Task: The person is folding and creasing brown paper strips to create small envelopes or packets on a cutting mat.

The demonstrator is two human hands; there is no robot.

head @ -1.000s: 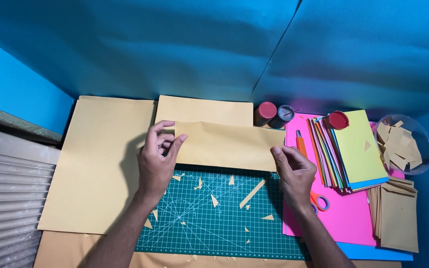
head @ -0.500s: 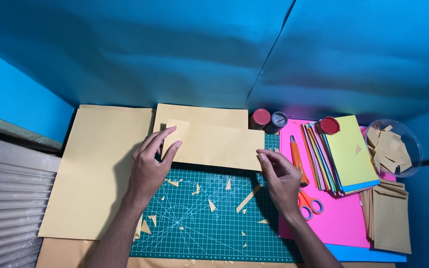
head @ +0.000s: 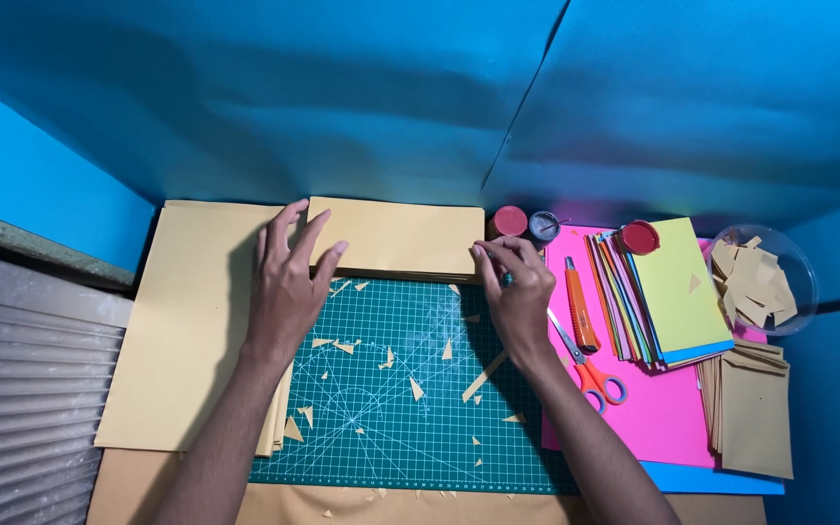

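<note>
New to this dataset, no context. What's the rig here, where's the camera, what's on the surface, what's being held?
There is no machine: a person works with two bare hands, and the single view comes from a camera on their head, looking down.

The left hand rests on the left end of a tan folded sheet; the right hand pinches its right end. Neither lifts anything.

Underneath lies a green cutting mat strewn with tan paper scraps, with a stack of large tan sheets to its left. To the right are an orange craft knife, orange scissors, coloured paper and a clear bowl of offcuts.
</note>
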